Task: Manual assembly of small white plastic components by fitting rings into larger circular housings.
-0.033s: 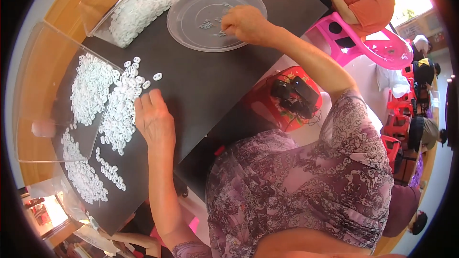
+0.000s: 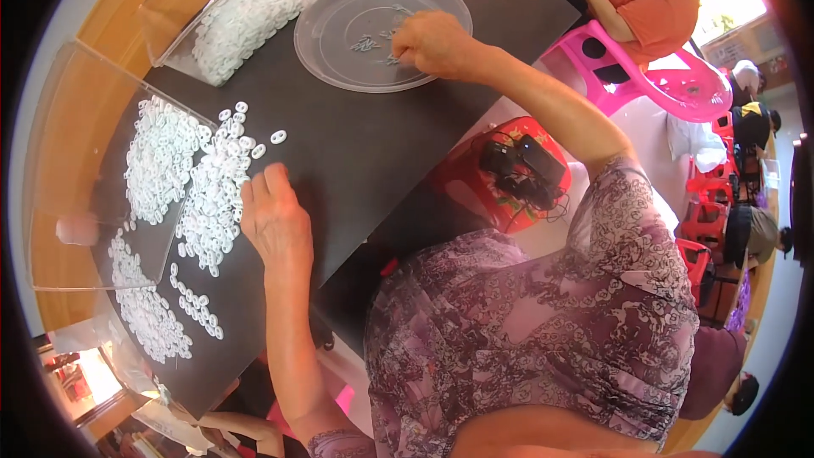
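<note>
Head view: your left hand sits at the right edge of a loose pile of white two-holed pieces on the dark table, fingers curled; whether they grip one cannot be told. Your right hand is over the right part of a clear round tray, fingers bunched near small grey pieces; a grasp cannot be confirmed. A clear container of white pieces stands left of the tray.
</note>
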The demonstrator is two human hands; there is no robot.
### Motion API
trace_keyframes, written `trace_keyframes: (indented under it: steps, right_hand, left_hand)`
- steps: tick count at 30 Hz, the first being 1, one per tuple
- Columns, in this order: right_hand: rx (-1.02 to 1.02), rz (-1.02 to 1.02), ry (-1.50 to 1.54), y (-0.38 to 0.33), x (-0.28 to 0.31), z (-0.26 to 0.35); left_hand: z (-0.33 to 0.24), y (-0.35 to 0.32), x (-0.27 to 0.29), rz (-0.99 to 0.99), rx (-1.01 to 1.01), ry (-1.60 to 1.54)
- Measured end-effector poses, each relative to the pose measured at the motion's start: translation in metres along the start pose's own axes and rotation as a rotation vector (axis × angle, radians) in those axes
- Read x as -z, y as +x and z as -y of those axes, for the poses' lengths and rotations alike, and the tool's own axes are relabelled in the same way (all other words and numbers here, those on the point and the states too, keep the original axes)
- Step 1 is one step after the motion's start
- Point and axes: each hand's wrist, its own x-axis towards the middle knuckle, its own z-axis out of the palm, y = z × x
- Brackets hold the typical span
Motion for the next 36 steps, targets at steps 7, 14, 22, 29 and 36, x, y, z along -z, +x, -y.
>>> trace_keyframes:
  steps: [7,14,22,29,36]
  right_hand:
    - [0.0,-0.061,0.096,0.01,-0.008,-0.004]
    - [-0.05,0.05,0.179,0.016,-0.011,-0.003]
    - [0.113,0.141,-0.036,0.027,-0.027,0.001]
    - [0.216,0.061,0.001,0.029,-0.033,-0.002]
    - [0.143,0.109,0.096,0.027,-0.018,0.01]
  left_hand:
    - [-0.019,-0.034,0.022,0.01,0.38,-0.575]
    - [-0.021,-0.058,0.034,0.035,0.732,-1.156]
    - [-0.025,-0.074,0.03,-0.092,0.754,-1.295]
    - [-0.025,-0.077,0.03,-0.136,0.804,-1.369]
    - [-0.025,-0.081,0.028,-0.18,0.802,-1.399]
